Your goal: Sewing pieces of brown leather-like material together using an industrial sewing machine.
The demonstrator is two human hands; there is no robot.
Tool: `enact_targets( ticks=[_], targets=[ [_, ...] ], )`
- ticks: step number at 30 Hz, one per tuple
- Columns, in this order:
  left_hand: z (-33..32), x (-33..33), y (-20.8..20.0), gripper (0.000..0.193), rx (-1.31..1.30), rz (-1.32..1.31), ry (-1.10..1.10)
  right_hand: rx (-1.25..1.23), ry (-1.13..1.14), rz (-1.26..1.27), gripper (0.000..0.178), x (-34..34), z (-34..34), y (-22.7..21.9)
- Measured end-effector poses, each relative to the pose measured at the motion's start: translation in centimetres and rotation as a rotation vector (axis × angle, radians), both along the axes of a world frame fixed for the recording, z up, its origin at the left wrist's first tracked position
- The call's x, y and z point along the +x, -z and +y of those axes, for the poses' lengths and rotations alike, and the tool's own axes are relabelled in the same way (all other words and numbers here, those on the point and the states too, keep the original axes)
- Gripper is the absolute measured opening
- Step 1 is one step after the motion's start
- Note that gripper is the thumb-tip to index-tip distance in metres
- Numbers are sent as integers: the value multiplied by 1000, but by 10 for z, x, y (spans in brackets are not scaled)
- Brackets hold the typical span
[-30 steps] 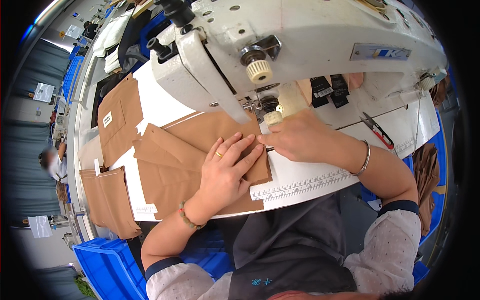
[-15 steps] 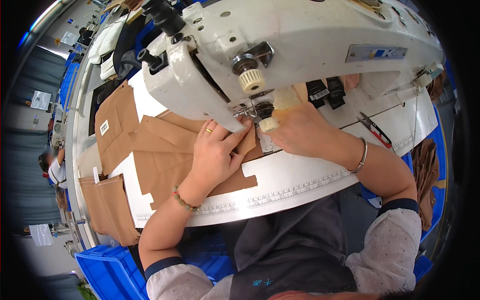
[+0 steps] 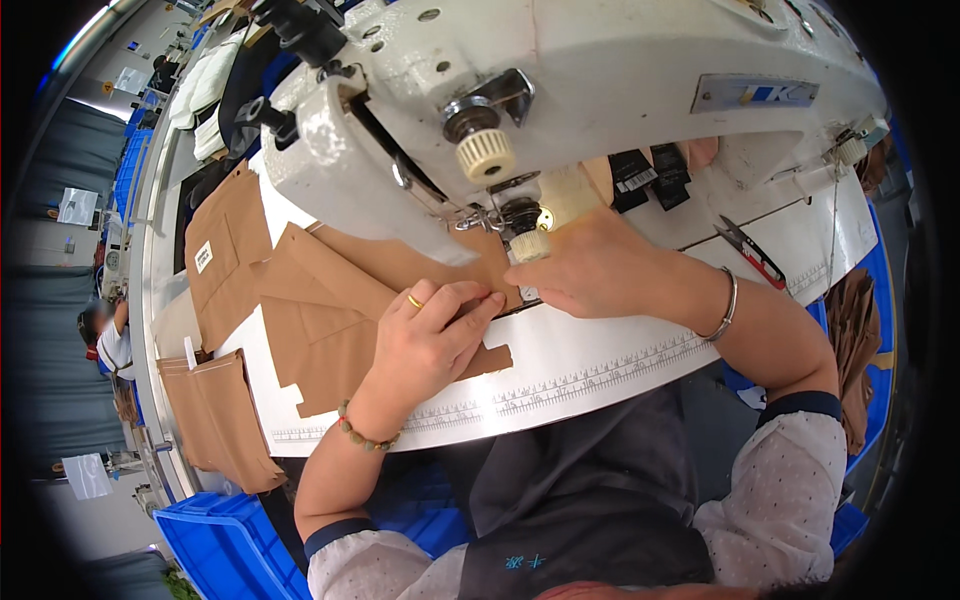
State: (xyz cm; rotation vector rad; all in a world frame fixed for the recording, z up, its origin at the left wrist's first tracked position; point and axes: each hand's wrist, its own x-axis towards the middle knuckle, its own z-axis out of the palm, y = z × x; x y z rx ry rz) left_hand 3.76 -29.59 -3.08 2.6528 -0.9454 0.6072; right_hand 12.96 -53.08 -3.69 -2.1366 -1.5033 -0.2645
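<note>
A white sewing machine (image 3: 620,90) reaches over the white worktable. Under its needle area lies a brown fabric piece (image 3: 320,345) with folded layers, stretching off to the left. My left hand (image 3: 425,335), with a gold ring and a bead bracelet, pinches the fabric's near edge just in front of the presser foot. To the right of the needle is my right hand (image 3: 605,265), its fingers curled together and fingertips close to the fabric's right edge. What those fingers hold, if anything, is hidden. The machine's cream tension knob (image 3: 486,156) sits above both hands.
Red-handled thread snips (image 3: 750,252) lie to the right, near black labels (image 3: 650,178). A printed ruler (image 3: 560,390) runs along the table's front edge. More brown pieces (image 3: 215,415) hang at the left above a blue bin (image 3: 225,540). Another person (image 3: 112,335) sits far left.
My left hand has drawn slightly back toward me and its fingers have closed up at the fabric edge. The upper fabric layer lies flatter by the needle. My right hand has shifted little.
</note>
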Motion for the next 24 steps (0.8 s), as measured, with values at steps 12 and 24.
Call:
enact_targets(
  ticks=[12, 24],
  targets=[
    [6, -5, -5, 38, 14, 113, 55, -111, -187, 101, 28, 3, -5, -1],
    [22, 33, 8, 43, -51, 90, 80, -105, 22, -63, 8, 6, 6, 1]
  ],
)
